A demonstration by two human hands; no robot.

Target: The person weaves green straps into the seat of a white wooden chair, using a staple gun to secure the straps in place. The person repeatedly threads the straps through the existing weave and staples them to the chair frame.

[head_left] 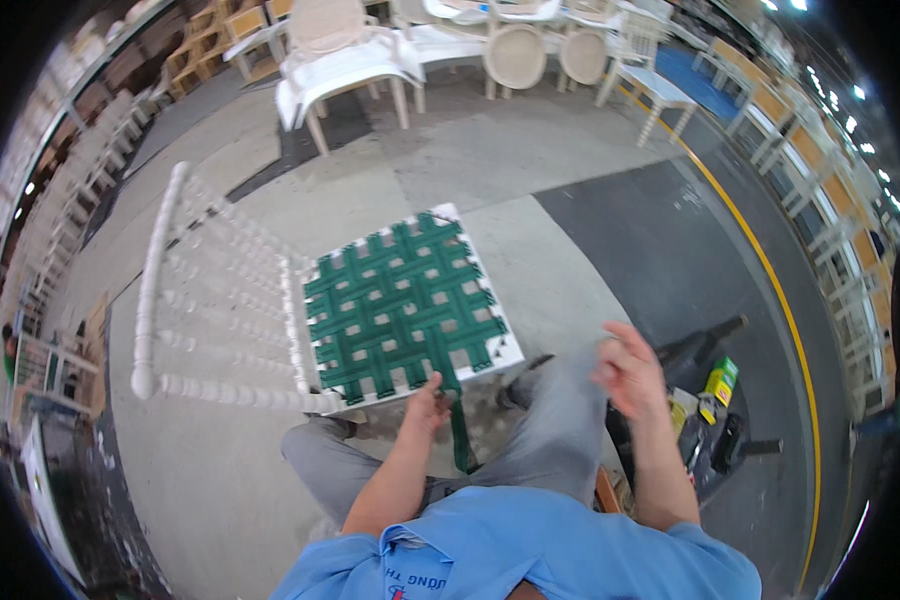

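A white chair frame [505,352] with a turned-spindle back [150,290] lies in front of me. Green webbing straps [400,300] are woven in a checkered pattern across its seat, with small gaps between them. At the seat's near edge my left hand [428,403] pinches a green strap, whose loose tail [460,437] hangs down between my legs. My right hand [627,372] is raised to the right of the seat, apart from it. Its fingers are curled together, and whatever they hold, if anything, is too small to make out.
Right of my leg, a dark low stand [705,345] carries a yellow-green box [720,380] and a black object [728,442]. Pale chairs [345,70] line the far side. More chairs with tan seats [835,195] stand along the right, beyond a yellow floor line [770,270].
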